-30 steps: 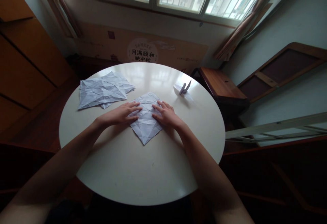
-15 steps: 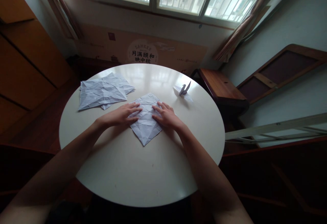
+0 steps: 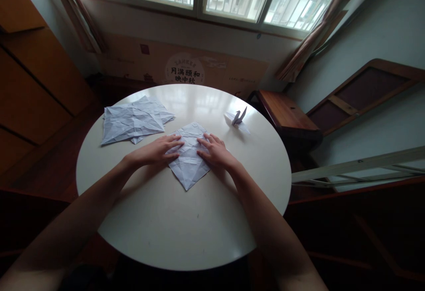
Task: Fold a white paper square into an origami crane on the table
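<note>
A creased sheet of white paper (image 3: 189,167) lies on the round white table, turned so one corner points toward me. My left hand (image 3: 168,148) rests flat on its left side, fingers spread. On the opposite side my right hand (image 3: 214,150) lies with its fingers stretched over the paper. Both palms are down, and part of the sheet is hidden under them. Up and to the left is a pile of crumpled, creased paper sheets (image 3: 133,120). A folded paper crane (image 3: 238,118) stands on the right, beyond my right hand.
The round white table (image 3: 166,229) has a curved edge on every side. Behind its right side stands a brown wooden stool or bench (image 3: 285,111). A printed cardboard panel (image 3: 133,60) leans below the window. Orange-brown cabinets (image 3: 33,83) are at the left.
Both hands stay spread on the paper with almost no movement. The whole view has shifted very slightly.
</note>
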### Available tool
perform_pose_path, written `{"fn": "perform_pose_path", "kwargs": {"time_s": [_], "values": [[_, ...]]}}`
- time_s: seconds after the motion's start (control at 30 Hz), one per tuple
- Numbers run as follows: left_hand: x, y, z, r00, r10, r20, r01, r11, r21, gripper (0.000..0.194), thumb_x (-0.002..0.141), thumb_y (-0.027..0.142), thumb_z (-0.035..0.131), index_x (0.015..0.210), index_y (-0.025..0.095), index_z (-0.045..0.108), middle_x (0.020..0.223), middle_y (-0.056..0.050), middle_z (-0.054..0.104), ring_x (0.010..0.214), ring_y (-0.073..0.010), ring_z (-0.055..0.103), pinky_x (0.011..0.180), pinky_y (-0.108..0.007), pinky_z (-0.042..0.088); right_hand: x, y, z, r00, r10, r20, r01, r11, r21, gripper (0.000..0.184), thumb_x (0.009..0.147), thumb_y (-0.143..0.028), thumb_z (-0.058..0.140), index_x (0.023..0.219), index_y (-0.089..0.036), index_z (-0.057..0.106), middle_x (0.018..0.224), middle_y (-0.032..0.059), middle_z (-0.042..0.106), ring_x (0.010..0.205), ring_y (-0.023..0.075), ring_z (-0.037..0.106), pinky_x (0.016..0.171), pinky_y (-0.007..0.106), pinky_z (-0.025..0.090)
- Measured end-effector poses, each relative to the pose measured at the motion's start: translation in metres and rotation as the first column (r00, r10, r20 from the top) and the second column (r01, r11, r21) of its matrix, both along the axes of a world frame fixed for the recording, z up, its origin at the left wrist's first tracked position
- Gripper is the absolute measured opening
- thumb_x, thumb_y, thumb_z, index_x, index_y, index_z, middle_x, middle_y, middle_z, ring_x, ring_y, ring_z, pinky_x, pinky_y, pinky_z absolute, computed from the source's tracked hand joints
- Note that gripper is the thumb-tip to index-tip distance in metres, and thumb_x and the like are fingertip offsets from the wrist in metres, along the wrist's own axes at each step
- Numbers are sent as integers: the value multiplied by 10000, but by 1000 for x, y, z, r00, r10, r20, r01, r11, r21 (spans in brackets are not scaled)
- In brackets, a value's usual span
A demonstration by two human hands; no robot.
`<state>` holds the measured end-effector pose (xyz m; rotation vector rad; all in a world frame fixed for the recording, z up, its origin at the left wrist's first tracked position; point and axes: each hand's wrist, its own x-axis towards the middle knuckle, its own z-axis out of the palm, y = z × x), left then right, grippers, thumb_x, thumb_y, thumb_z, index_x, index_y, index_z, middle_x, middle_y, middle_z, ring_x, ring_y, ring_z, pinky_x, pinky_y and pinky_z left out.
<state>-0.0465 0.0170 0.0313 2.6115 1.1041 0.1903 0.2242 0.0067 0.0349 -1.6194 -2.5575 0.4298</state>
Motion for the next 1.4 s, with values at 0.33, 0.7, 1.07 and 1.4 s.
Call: {"fn": "perform_pose_path", "kwargs": {"time_s": [0.33, 0.7, 1.07, 1.4], "values": [[1, 0, 0, 1000, 3, -7, -3, 1000, -1, 594, 971, 556, 457, 1459, 218, 481, 1569, -140, 368, 1455, -325, 325, 1189, -489, 277, 0, 0, -1, 1000, -3, -1, 3, 1000, -3, 588, 972, -504, 467, 1494, -235, 430, 1610, 124, 282, 1496, 329, 199, 1193, 480, 202], [0, 1, -2, 1000, 5, -6, -5, 1000, 11, 589, 972, 565, 445, 1457, 235, 482, 1566, -123, 381, 1452, -315, 333, 1189, -484, 279, 0, 0, -1, 1000, -3, 7, 3, 1000, 8, 582, 969, -505, 463, 1490, -246, 436, 1611, 119, 284, 1493, 329, 211, 1189, 495, 212], [0, 0, -1, 1000, 10, 0, -10, 1000, -7, 606, 969, 576, 441, 1463, 226, 477, 1571, -129, 369, 1460, -318, 319, 1194, -478, 270, 0, 0, 0, 1000, -6, 2, 6, 1000, 2, 582, 972, -502, 468, 1490, -238, 437, 1608, 122, 289, 1493, 330, 206, 1190, 476, 206], [1, -1, 1, 1000, 28, 15, -28, 999, 38, 608, 966, 585, 434, 1434, 206, 514, 1539, -118, 428, 1415, -302, 403, 1178, -438, 311, 0, 0, -1, 1000, -3, 8, 3, 1000, 5, 578, 976, -499, 465, 1492, -242, 434, 1608, 119, 289, 1495, 326, 201, 1191, 473, 202]]}}
